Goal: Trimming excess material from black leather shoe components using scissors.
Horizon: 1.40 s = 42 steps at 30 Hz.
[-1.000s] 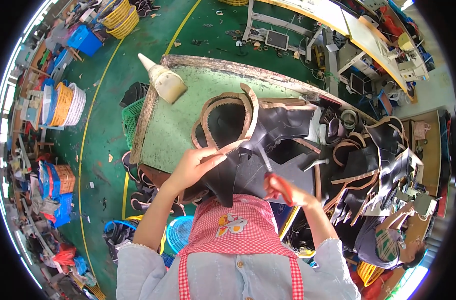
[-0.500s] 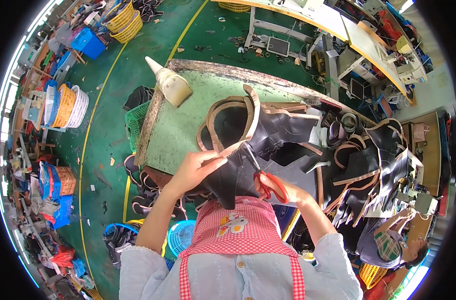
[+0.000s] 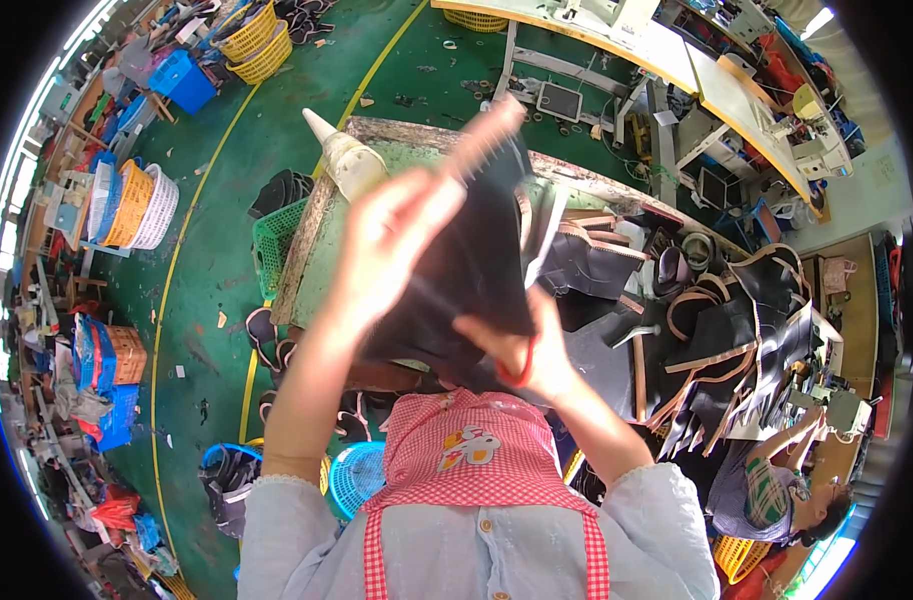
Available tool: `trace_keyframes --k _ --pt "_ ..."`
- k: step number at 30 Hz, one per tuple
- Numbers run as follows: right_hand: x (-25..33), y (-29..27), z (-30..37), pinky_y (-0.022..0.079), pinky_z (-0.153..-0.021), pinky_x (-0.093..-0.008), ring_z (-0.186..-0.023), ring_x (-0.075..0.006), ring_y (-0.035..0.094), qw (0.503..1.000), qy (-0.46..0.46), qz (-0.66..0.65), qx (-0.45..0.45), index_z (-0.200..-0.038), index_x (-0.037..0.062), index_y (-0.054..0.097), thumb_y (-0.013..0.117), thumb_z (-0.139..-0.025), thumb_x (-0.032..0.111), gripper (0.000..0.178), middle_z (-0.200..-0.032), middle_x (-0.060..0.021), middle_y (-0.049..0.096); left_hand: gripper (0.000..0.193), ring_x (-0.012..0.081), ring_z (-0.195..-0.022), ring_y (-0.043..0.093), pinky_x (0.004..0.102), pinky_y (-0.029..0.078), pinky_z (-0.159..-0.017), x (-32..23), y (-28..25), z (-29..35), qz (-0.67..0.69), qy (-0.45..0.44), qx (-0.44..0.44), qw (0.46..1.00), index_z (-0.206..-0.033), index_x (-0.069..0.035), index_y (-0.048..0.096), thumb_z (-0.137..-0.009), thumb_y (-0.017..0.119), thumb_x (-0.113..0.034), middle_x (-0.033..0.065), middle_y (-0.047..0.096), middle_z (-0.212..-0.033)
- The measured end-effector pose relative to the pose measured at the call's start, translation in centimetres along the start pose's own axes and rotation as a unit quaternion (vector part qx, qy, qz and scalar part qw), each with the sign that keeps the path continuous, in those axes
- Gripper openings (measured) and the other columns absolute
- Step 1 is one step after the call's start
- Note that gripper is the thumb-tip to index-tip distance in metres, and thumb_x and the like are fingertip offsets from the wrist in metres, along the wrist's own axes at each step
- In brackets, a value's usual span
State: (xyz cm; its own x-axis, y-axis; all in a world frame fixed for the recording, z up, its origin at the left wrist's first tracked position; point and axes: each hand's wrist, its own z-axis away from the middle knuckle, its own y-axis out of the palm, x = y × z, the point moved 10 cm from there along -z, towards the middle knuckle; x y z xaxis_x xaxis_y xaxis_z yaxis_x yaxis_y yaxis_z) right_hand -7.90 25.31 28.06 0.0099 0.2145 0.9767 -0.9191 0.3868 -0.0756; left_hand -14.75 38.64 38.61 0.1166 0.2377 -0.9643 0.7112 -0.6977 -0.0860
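A black leather-like piece with a tan, notched edge strip (image 3: pixel 456 255) hangs raised over the worktable, blurred by motion. At its upper left edge my left hand (image 3: pixel 381 240) is closed on it, pinching the tan strip. My right hand (image 3: pixel 543 350) is closed around red-handled scissors (image 3: pixel 519 373). Their pale blades, smeared, point up behind the piece's right side. Some right-hand fingers touch the lower part of the piece, though whether they grip it I cannot tell. More black pieces with tan edges (image 3: pixel 586 260) lie on the table to the right.
A cone-shaped whitish container (image 3: pixel 351 165) stands at the far left of the green-topped table (image 3: pixel 301 262). A heap of black trimmed pieces (image 3: pixel 721 340) lies at right. Blue (image 3: pixel 358 477) and green baskets (image 3: pixel 274 245) stand left of and below the table. Another person (image 3: pixel 766 485) sits at lower right.
My left hand has lifted the black piece up and away from the table, turning it. My right hand has shifted slightly, keeping the scissors, whose blades now point more upward.
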Motion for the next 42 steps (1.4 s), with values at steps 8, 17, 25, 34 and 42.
trace_keyframes --k 8,17,25,34,42 --pt "18.2 -18.8 1.8 0.037 -0.098 -0.0309 -0.104 -0.0213 0.056 0.860 -0.377 -0.214 -0.269 -0.112 -0.0025 0.060 0.067 -0.076 0.002 0.037 -0.113 -0.0137 0.060 0.051 0.0214 -0.112 0.050 0.0294 0.039 -0.095 15.9 4.7 10.6 -0.086 -0.035 0.383 0.919 -0.124 0.002 0.050 -0.082 0.067 -0.022 0.0122 0.051 -0.127" --pt "-5.4 -36.6 0.0 0.034 -0.040 -0.0243 -0.042 -0.0104 0.044 0.889 -0.070 0.039 -0.452 -0.066 0.0072 0.054 0.068 -0.082 0.027 0.029 -0.055 -0.0004 0.051 0.041 0.0183 -0.070 0.059 0.0345 0.045 -0.064 18.7 7.5 8.4 -0.155 -0.187 0.415 0.877 -0.090 0.003 0.063 -0.085 0.062 -0.038 0.0148 0.064 -0.077" --pt "-17.6 -9.0 7.3 0.044 -0.077 -0.0293 -0.082 -0.0156 0.057 0.950 0.247 -0.053 0.184 -0.095 0.0040 0.053 0.034 -0.087 0.069 0.068 -0.081 -0.0034 0.055 0.041 0.0349 -0.088 0.061 0.0394 0.047 -0.076 14.4 8.9 7.9 -0.220 -0.163 0.473 0.837 -0.095 0.003 0.062 -0.085 0.060 -0.037 0.0199 0.064 -0.097" --pt "-13.7 -7.0 5.2 0.037 -0.045 -0.0221 -0.049 -0.0079 0.045 0.955 0.244 -0.117 0.118 -0.068 0.0059 0.048 0.054 -0.087 0.054 0.052 -0.059 0.0012 0.045 0.043 0.0351 -0.091 0.060 0.0393 0.047 -0.078 12.3 9.8 7.9 -0.272 -0.131 0.494 0.815 -0.098 0.003 0.061 -0.085 0.060 -0.037 0.0206 0.061 -0.103" --pt "-9.6 -10.9 0.8 0.037 -0.041 -0.0217 -0.044 -0.0068 0.047 0.990 0.066 -0.048 -0.114 -0.072 0.0057 0.053 0.062 -0.086 0.035 0.033 -0.057 0.0004 0.053 0.035 0.0109 -0.064 0.057 0.0303 0.046 -0.060 13.0 -1.6 8.5 -0.203 -0.254 0.313 0.892 -0.088 0.002 0.064 -0.084 0.065 -0.033 0.0080 0.064 -0.071"
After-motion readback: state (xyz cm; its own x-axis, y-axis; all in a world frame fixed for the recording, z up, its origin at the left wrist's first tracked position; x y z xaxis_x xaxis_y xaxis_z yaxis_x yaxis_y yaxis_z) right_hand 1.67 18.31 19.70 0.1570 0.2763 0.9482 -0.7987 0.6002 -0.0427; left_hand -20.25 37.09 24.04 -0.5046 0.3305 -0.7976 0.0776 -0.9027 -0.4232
